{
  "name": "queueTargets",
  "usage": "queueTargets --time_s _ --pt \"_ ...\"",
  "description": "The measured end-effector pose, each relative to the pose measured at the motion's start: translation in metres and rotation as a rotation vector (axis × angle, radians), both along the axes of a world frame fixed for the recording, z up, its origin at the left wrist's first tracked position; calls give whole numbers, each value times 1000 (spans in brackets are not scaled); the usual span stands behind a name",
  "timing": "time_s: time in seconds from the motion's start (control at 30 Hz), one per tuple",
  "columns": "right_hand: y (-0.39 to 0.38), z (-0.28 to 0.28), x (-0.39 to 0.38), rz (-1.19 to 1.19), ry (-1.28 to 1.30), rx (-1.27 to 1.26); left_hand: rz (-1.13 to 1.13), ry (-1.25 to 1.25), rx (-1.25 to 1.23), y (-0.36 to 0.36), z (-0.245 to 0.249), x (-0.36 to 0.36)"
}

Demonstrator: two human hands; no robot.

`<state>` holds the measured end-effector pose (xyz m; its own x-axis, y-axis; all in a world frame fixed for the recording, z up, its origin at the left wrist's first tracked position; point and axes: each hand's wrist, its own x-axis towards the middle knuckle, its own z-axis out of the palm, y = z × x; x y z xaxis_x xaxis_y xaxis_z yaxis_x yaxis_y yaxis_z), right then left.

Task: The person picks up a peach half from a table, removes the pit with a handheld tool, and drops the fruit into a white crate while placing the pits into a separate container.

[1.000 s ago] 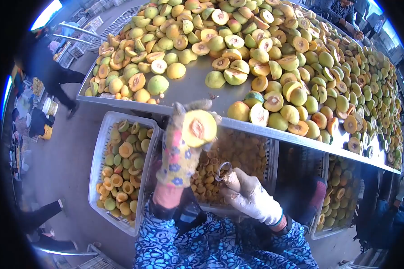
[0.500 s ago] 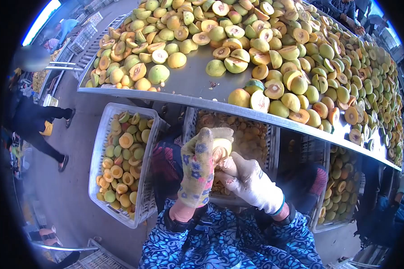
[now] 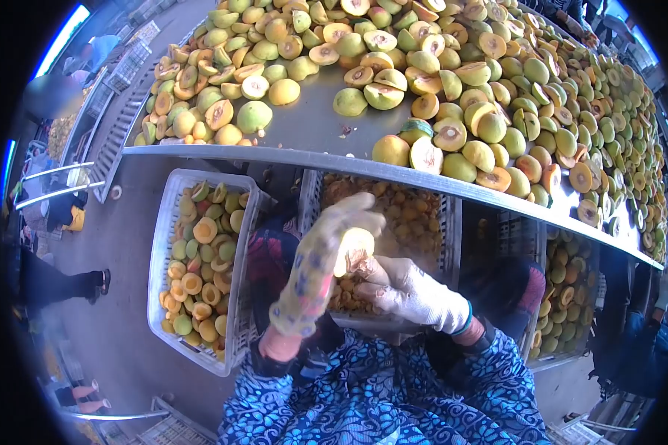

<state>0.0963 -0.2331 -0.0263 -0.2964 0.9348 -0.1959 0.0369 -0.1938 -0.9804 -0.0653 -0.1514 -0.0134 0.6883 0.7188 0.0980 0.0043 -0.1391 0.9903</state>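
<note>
Both hands are together over a single fruit half (image 3: pixel 356 248): the left hand (image 3: pixel 312 261), in a patterned glove, is clamped round it, and the right hand (image 3: pixel 417 295), in a white glove, meets it at four o'clock; whether the right fingers grip anything is too blurred to tell. Below lies the middle crate (image 3: pixel 311 202), with pieces inside, its near part blocked by hands and fruit. Two more crates flank it, three counted: the left crate (image 3: pixel 156 282) at nine o'clock and the right crate (image 3: pixel 557 363) at four, both holding fruit. From ten to two o'clock the table (image 3: pixel 304 122) crosses above, its edge overhanging the middle crate; one heap (image 3: pixel 497 133) of whole-looking and cut fruit, too many to count, covers most of it. One leg (image 3: pixel 59 282) shows at nine o'clock, farther out.
</note>
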Motion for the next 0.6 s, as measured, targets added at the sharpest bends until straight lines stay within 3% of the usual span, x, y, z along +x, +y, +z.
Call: queueTargets --time_s 0.07,0.1,0.17,0.23,0.27,0.3,0.33,0.4,0.43,0.57,0.6 --pt "0 -6 -9 -24 56 19 407 -280 20 -21 -14 9" --pt "-1 -5 -12 62 107 -82 434 -307 128 -25 -20 9" --pt "-1 11 -15 151 182 -335 512 -209 -34 -31 -15 3" --pt "-2 2 -12 157 182 -270 524 -199 -90 -18 -2 2" --pt "-2 -1 -10 163 186 -198 402 -119 -140 -12 6 1" --pt "0 6 -7 207 238 -304 278 -39 -189 -7 11 2" --pt "0 4 -4 209 238 -300 280 -38 -185 -3 13 3" --pt "-8 -2 -2 250 544 -380 186 -88 29 -1 14 7" --pt "-11 -1 -4 232 544 -466 137 -130 147 1 17 8" --pt "-19 -14 0 240 751 -546 -408 -64 228 34 11 5" --pt "-18 -18 4 224 744 -543 -420 -75 229 37 10 4"
